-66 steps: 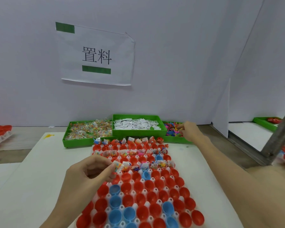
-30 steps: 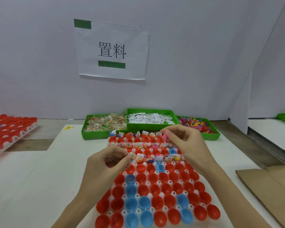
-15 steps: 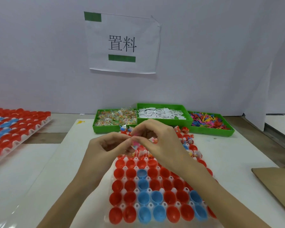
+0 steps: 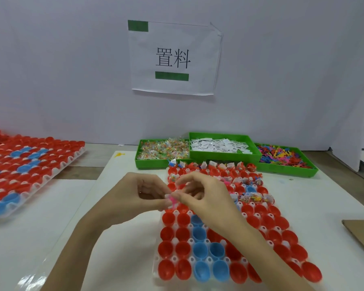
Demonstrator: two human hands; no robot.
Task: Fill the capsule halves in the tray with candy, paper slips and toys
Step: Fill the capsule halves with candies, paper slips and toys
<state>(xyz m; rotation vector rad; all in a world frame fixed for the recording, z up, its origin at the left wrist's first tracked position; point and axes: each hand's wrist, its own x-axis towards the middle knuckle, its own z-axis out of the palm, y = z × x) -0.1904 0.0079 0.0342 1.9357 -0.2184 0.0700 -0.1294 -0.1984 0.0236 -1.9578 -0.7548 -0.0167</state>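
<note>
Pinching one small pink toy point(image 4: 173, 200) between left hand point(image 4: 135, 198) and right hand point(image 4: 204, 196) above the tray point(image 4: 198, 242), the person is mid-fill; next comes dropping it into an empty red cup point(image 4: 168, 219) just below.

White wall point(image 4: 72, 70) bearing a paper sign point(image 4: 173, 57); white tabletop point(image 4: 51, 217); evenly lit.

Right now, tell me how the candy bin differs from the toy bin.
The candy bin sits left of the paper-slip bin; the toy bin sits right of it. The candy bin holds clear-wrapped sweets, the toy bin loose bright plastic pieces in pink, yellow, blue and orange. The candy bin is nearer the left hand, the toy bin nearer the right hand. Both are shallow green bins behind the capsule tray.
</note>
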